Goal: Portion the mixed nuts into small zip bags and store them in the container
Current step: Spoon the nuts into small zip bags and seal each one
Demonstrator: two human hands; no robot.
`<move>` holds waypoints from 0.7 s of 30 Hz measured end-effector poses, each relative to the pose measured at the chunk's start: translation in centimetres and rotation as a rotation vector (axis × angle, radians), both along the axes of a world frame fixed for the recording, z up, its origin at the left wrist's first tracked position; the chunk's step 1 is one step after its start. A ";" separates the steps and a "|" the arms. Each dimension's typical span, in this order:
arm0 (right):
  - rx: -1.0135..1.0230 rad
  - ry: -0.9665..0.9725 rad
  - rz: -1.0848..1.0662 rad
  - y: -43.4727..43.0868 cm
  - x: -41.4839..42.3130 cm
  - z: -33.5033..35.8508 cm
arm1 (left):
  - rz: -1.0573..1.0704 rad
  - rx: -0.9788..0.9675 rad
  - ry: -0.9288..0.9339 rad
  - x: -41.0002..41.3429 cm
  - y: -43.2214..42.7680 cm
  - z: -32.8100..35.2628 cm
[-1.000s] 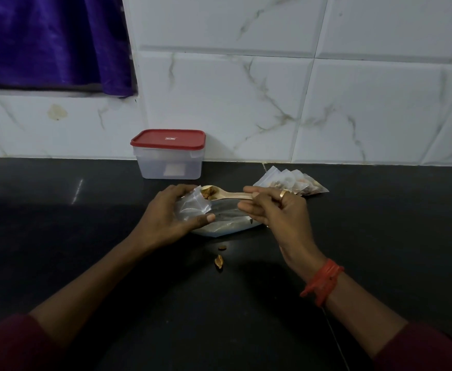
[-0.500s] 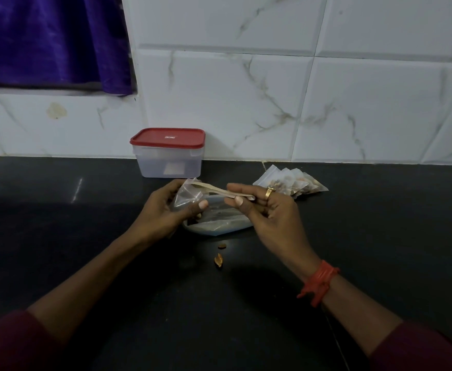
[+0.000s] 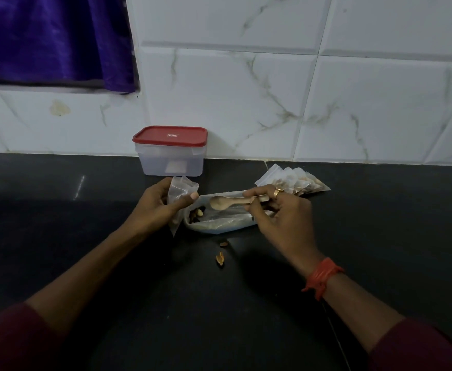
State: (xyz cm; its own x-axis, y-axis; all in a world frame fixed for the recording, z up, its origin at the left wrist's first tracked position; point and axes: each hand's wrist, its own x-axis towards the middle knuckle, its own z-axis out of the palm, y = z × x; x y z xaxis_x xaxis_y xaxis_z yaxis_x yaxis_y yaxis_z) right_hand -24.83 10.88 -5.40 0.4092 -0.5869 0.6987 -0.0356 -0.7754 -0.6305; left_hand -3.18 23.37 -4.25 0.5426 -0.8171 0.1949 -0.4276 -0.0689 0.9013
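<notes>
My left hand (image 3: 158,207) grips a small clear zip bag (image 3: 179,190) upright, thumb across its front. My right hand (image 3: 281,212) pinches the handle of a wooden spoon (image 3: 226,202), whose empty bowl hovers over the large clear bag of mixed nuts (image 3: 219,218) lying on the counter between my hands. A few nuts show at that bag's left end. Several filled small zip bags (image 3: 294,180) lie fanned out behind my right hand. A clear plastic container with a red lid (image 3: 170,151) stands closed against the wall.
Two nut pieces (image 3: 220,258) lie loose on the black counter (image 3: 58,223) in front of the large bag. White marble-look wall tiles run behind, and a purple curtain (image 3: 50,38) hangs at the upper left.
The spoon held nuts at the small bag's mouth a second ago. Now it is empty and has moved right, away from the small bag and over the large bag.
</notes>
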 end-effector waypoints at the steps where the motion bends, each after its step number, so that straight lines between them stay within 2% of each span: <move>1: -0.029 0.017 0.000 0.0 0.1 -0.1 | 0.008 0.011 -0.012 0.0 -0.1 0.0; 8: -0.223 0.154 0.088 0.1 0.6 -0.8 | 0.063 0.110 -0.169 0.2 -0.4 -0.9; 13: -0.253 0.268 0.196 -0.2 0.6 -0.7 | 0.142 0.032 -0.182 -0.2 -0.3 -0.9; 17: -0.251 0.224 0.158 -0.3 0.5 -0.8 | 0.188 -0.025 -0.178 -0.6 -0.2 -0.7; 21: -0.300 0.210 0.229 -0.2 0.8 -1.0 | 0.180 -0.056 -0.179 -0.9 -0.2 -0.9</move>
